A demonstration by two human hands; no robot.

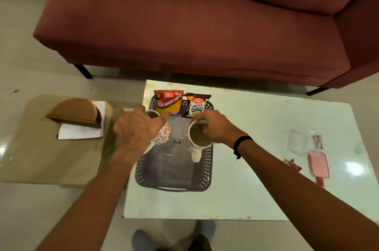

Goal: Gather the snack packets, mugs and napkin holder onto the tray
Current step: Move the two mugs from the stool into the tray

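The left hand [136,127] is covering most of the left mug [163,134], fingers curled over its rim, so its mouth is hardly showing. The right hand [215,125] is pinching the right mug [198,139] by the rim, both over the dark tray [174,170]. Two snack packets [181,105] are standing at the tray's far end. The napkin holder [77,113] is sitting apart on the low brown desk [41,158]. The white desk [256,148] is gleaming, a red sofa [194,24] sitting beyond
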